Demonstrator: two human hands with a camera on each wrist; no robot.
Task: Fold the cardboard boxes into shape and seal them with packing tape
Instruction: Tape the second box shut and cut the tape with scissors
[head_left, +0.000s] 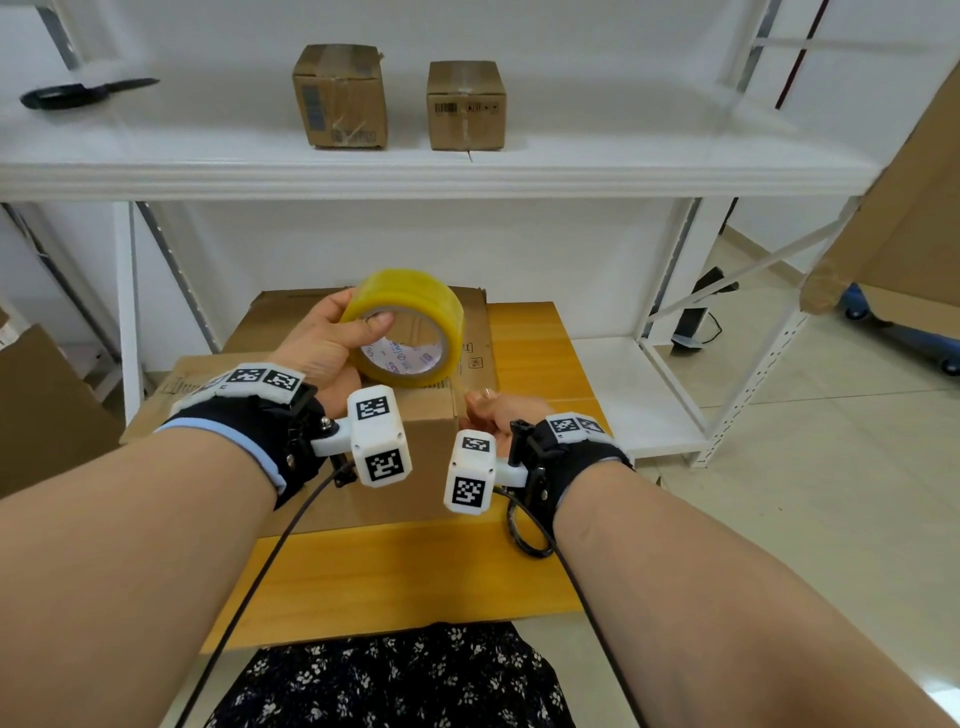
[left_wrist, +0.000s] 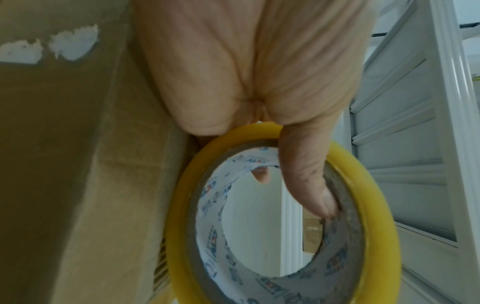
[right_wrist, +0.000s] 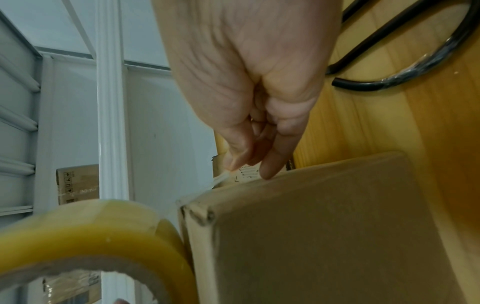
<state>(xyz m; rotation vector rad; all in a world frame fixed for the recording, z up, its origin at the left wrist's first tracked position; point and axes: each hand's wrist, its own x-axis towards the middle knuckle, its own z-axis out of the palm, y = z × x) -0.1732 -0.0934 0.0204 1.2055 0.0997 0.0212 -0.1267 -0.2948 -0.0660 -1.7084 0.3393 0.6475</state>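
Gripping tape roll (head_left: 410, 327) left hand (head_left: 322, 338), right hand (right_wrist: 249, 102) pinching tape end at box (right_wrist: 324, 226), two sealed boxes (head_left: 340, 96) shelved behind.

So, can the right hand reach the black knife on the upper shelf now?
Probably not at once: the right hand pinches the tape end at the box, and the knife lies far on the left of the shelf.

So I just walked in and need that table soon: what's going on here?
A person is taping up a folded brown cardboard box on the yellow wooden table. Their left hand holds a yellow roll of clear packing tape, thumb hooked inside the core. Their right hand pinches what looks like the tape's loose end at the box's top edge. Two sealed small brown boxes sit on the white shelf.
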